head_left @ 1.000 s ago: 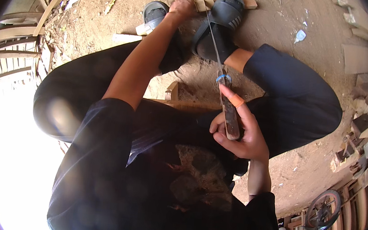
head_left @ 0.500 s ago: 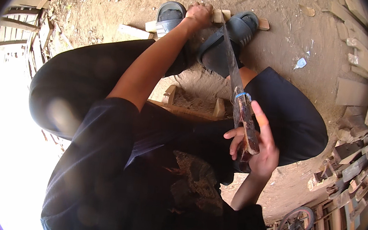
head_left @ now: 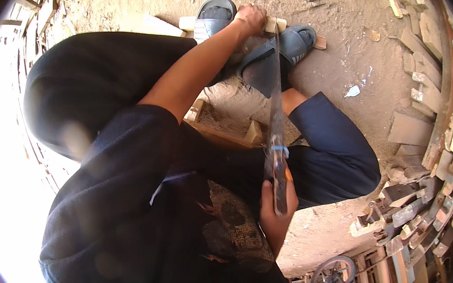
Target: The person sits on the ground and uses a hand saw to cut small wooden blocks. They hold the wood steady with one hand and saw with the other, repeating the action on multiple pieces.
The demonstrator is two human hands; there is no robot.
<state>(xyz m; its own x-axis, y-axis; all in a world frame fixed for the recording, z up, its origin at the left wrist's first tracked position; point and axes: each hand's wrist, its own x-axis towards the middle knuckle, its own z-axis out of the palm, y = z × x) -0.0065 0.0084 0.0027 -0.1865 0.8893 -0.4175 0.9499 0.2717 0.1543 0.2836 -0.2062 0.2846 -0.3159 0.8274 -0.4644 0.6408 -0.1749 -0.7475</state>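
Note:
At the top, my left hand (head_left: pixel 249 18) grips a pale wooden piece (head_left: pixel 275 25) lying crosswise between my two grey slide sandals (head_left: pixel 297 43). A long saw (head_left: pixel 275 108) stretches from that wood down toward my lap, its far end at the wood just right of my left fingers. My right hand (head_left: pixel 274 213) is closed on the saw's worn dark handle (head_left: pixel 278 185), which has a blue band at its blade end; orange shows on one finger. My crossed legs in dark trousers (head_left: pixel 336 147) frame both arms.
On the dirt ground (head_left: pixel 351 60) are small scraps and wooden pieces beyond and below my legs. Stacked offcuts and boards (head_left: pixel 425 90) line the right side. A bicycle wheel (head_left: pixel 333 277) stands among curved timbers at the lower right. The left edge is glaringly bright.
My right hand, its fingers partly spread half a second ago, has closed round the handle and moved lower in view; the saw now points straighter away from me. My left hand stays at the wood.

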